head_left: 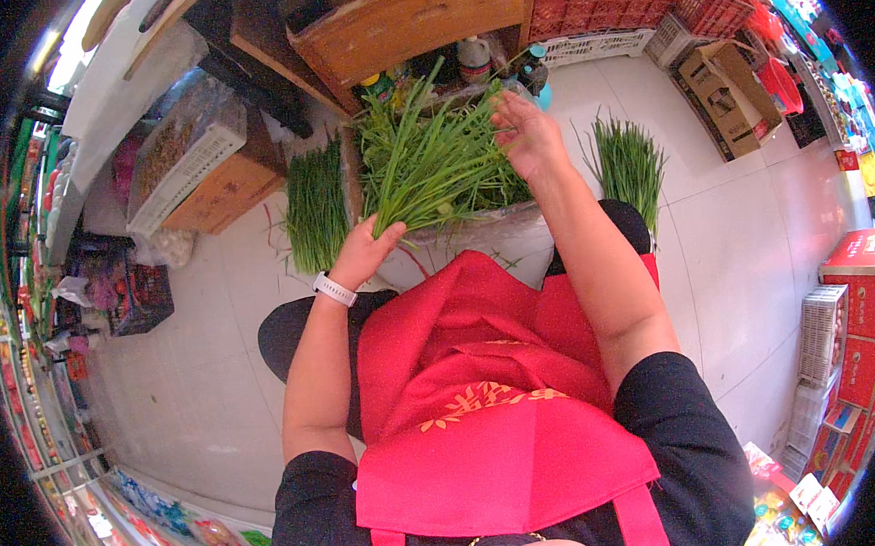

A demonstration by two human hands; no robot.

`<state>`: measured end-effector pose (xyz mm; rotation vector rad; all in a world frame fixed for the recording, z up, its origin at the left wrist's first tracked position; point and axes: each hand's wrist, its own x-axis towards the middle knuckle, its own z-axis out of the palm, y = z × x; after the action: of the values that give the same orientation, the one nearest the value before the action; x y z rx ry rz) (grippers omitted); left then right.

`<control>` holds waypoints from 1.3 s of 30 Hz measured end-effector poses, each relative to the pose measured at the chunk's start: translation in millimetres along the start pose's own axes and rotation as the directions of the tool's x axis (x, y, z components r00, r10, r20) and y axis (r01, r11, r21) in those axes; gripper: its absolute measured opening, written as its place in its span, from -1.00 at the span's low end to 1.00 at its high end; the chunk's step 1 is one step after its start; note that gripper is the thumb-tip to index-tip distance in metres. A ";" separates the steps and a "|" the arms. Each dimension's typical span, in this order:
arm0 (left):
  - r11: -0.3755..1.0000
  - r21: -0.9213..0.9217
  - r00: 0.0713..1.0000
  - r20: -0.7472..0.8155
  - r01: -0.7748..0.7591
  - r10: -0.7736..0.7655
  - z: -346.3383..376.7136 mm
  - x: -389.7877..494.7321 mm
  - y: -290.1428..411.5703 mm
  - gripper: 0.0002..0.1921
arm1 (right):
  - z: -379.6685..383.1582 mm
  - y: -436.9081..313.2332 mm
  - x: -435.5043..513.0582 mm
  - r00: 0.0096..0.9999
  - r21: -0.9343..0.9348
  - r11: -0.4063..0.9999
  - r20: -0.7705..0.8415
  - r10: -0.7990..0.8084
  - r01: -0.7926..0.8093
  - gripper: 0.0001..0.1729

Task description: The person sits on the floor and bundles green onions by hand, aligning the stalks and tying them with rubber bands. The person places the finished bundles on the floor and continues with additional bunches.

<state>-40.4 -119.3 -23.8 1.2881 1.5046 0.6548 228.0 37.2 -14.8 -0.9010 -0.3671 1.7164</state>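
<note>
My left hand [367, 253], with a pale watch band on the wrist, grips the stem ends of a loose bunch of long green leaves [411, 168], which look like Chinese chives. The leaves fan out away from me. My right hand [528, 133] is at the far right of the bunch, fingers curled by the leaf tips; whether it pinches a leaf cannot be made out. Below the bunch, more tangled greens [496, 190] fill a box lined with clear plastic [472, 227]. Neat chive bundles stand on the floor to the left [316, 205] and right [629, 163].
Beyond the box stands a wooden cabinet [412, 36], with bottles [474, 59] beneath it. Red plastic crates [598, 13] and an open cardboard box [726, 99] are at the far right. A white crate [191, 174] stands left, near a black basket [142, 297]. Stacked red cartons [860, 306] line the right.
</note>
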 end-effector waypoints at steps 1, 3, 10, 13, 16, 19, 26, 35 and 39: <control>1.000 -0.003 1.000 -0.004 0.011 -0.011 0.5 0.6 0.9 -0.61 | -2.3 1.6 1.9 0.997 0.007 0.998 0.045 0.057 -0.057 -0.55; 0.999 0.052 1.000 -0.005 0.007 -0.007 -0.3 -0.4 7.1 -0.60 | -3.9 3.1 3.5 0.990 0.010 0.993 0.080 0.119 -0.121 -0.54; 0.984 0.176 0.998 -0.036 -0.035 0.042 -1.6 0.2 3.1 -0.56 | -0.3 10.9 2.6 0.995 -0.023 0.995 -0.020 0.096 -0.096 -0.68; 0.998 0.058 1.000 -0.009 -0.017 0.017 0.6 0.6 0.2 -0.56 | 0.4 10.1 3.7 0.996 -0.036 0.996 0.026 0.081 -0.080 -0.75; 0.997 0.066 0.999 -0.001 -0.033 0.033 1.6 0.8 -2.1 -0.55 | 3.2 5.9 3.8 0.991 -0.031 0.996 0.106 0.081 -0.079 -0.78; 0.994 0.108 0.999 0.030 -0.017 0.014 -0.6 -0.3 2.0 -0.55 | 1.1 5.5 8.3 0.992 0.003 0.997 0.104 0.073 -0.073 -0.76; 1.000 0.025 1.000 0.027 -0.009 0.008 -0.3 -0.9 -1.2 -0.54 | -7.6 5.9 16.8 0.997 0.125 0.991 0.061 0.038 -0.046 -0.71; 0.999 -0.031 0.999 0.042 0.013 -0.012 -2.3 1.6 -9.1 -0.55 | -3.7 3.4 15.9 0.988 0.136 0.981 -0.055 0.144 -0.136 -0.69; 0.999 -0.034 1.000 0.009 0.012 -0.011 -2.0 2.8 -11.7 -0.55 | -3.9 2.7 4.8 0.984 0.165 0.977 0.144 0.107 -0.131 -0.58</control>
<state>-46.6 -119.6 -34.3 1.2539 1.4869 0.6644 228.5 39.8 -21.0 -0.6937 -0.2503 1.8941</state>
